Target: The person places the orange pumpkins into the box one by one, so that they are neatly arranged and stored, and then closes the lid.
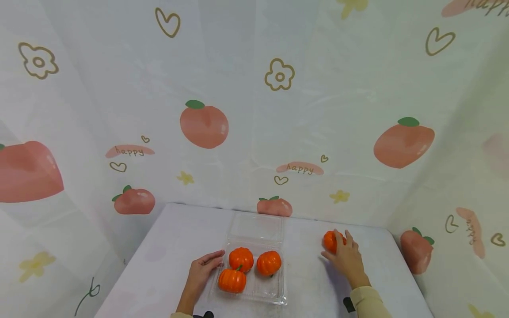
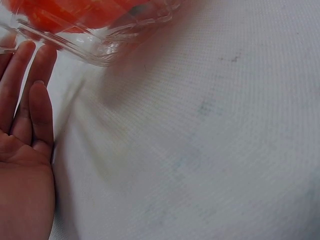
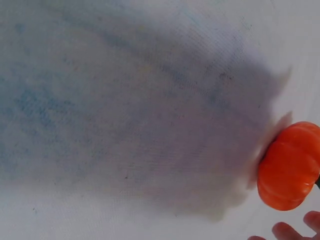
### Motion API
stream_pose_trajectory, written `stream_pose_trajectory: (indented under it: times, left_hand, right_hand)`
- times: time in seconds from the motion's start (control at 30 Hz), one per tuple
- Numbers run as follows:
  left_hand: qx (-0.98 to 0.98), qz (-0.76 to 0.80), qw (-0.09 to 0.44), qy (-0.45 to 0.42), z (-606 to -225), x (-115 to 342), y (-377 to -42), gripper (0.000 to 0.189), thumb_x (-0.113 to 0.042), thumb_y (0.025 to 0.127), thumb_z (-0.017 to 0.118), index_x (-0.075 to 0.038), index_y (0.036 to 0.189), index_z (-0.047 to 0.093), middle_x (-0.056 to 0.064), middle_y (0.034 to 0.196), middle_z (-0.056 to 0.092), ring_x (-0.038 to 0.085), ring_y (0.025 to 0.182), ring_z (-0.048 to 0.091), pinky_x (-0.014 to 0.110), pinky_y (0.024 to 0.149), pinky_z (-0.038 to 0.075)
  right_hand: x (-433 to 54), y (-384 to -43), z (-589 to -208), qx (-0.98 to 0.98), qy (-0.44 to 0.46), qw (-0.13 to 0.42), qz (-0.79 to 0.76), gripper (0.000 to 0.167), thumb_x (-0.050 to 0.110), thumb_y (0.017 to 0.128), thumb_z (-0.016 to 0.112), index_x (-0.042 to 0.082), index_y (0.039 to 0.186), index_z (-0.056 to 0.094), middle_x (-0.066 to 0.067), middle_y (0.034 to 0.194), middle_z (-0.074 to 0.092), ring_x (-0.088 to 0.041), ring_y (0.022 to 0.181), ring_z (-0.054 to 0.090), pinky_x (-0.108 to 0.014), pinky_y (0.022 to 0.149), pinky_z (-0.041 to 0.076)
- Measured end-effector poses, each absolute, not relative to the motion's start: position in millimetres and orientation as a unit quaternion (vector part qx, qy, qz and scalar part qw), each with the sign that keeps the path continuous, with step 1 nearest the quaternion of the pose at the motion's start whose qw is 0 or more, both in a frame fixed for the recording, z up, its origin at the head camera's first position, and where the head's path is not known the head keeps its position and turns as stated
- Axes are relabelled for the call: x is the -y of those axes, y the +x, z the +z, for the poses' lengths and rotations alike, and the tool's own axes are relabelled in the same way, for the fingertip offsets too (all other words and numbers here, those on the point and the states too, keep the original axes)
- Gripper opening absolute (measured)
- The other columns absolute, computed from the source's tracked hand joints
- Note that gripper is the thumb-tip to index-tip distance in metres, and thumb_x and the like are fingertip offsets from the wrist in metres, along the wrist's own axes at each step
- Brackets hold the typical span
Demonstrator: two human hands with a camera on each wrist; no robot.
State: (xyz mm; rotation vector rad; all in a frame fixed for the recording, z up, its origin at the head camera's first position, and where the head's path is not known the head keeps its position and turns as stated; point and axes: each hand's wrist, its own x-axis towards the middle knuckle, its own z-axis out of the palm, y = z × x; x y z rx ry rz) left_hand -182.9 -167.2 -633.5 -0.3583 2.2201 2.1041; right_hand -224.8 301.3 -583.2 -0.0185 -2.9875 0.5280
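Observation:
A clear plastic clamshell box [image 1: 265, 290] lies with its lid [image 1: 256, 227] folded back, holding a small orange pumpkin [image 1: 241, 258], another pumpkin [image 1: 232, 282] at the front left and a third pumpkin [image 1: 269, 262] on the right. At the box's left side is my left hand [image 1: 197, 274], its fingertips [image 2: 46, 52] against the wall in the left wrist view, fingers extended. To the right, my right hand [image 1: 347, 259] reaches over a separate pumpkin [image 1: 329, 241] with spread fingers. In the right wrist view, this pumpkin [image 3: 289, 167] rests on the table, apart from the visible fingertips [image 3: 286, 231].
The white-covered table [image 1: 306, 282] meets a hanging white cloth [image 1: 238, 176] at the back and sides, printed with peaches, hearts and flowers. Table surface lies between the box and the lone pumpkin.

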Motion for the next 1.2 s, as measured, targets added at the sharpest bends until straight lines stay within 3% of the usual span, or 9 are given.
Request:
stream_pose_trajectory:
  times: [0.13, 0.4, 0.7, 0.97, 1.2]
  left_hand:
    - [-0.719, 0.685, 0.031, -0.118, -633.2, 167.0, -182.7, 0.041, -0.03, 0.093, 0.074, -0.004, 0.125, 0.072, 0.01, 0.128, 0.073, 0.017, 0.103, 0.075, 0.019, 0.088, 0.06]
    - [-0.717, 0.686, 0.027, -0.118, -631.0, 166.3, -182.5, 0.041, -0.029, 0.093, 0.075, -0.004, 0.124, 0.072, 0.01, 0.127, 0.074, 0.018, 0.102, 0.075, 0.02, 0.088, 0.06]
    - [-0.716, 0.687, 0.028, -0.12, -634.7, 167.4, -182.5, 0.042, -0.031, 0.092, 0.075, -0.004, 0.125, 0.072, 0.01, 0.127, 0.074, 0.015, 0.098, 0.075, 0.02, 0.087, 0.06]
    - [-0.717, 0.685, 0.036, -0.124, -633.3, 166.7, -181.8, 0.043, -0.032, 0.093, 0.075, -0.003, 0.125, 0.072, 0.01, 0.127, 0.074, 0.015, 0.097, 0.075, 0.02, 0.088, 0.06]
    - [-0.723, 0.678, 0.039, -0.128, -632.6, 167.4, -181.9, 0.044, -0.034, 0.093, 0.074, -0.005, 0.126, 0.072, 0.008, 0.127, 0.074, 0.014, 0.099, 0.074, 0.021, 0.089, 0.06]
  right_hand:
    - [-303.3, -226.9, -587.8, 0.984, -0.003, 0.046, 0.172, 0.085, 0.041, 0.088, 0.078, 0.004, 0.151, 0.036, -0.04, 0.15, 0.029, -0.065, 0.12, 0.046, -0.074, 0.087, 0.051]
    - [-303.2, -228.1, -589.2, 0.983, -0.006, 0.044, 0.179, 0.079, 0.036, 0.089, 0.078, 0.001, 0.149, 0.039, -0.039, 0.143, 0.036, -0.06, 0.114, 0.05, -0.07, 0.087, 0.054]
    - [-305.7, -229.4, -595.3, 0.982, -0.004, 0.07, 0.174, 0.059, 0.013, 0.093, 0.072, -0.002, 0.143, 0.045, -0.038, 0.139, 0.041, -0.058, 0.108, 0.052, -0.068, 0.088, 0.054]
    - [-304.6, -231.8, -601.2, 0.976, -0.018, 0.075, 0.204, 0.064, 0.02, 0.091, 0.075, -0.002, 0.141, 0.043, -0.037, 0.135, 0.039, -0.059, 0.105, 0.052, -0.069, 0.088, 0.053]
    - [-301.4, -235.2, -603.0, 0.968, -0.032, 0.077, 0.236, 0.056, 0.018, 0.096, 0.067, -0.002, 0.141, 0.04, -0.038, 0.136, 0.036, -0.061, 0.106, 0.05, -0.07, 0.09, 0.05]
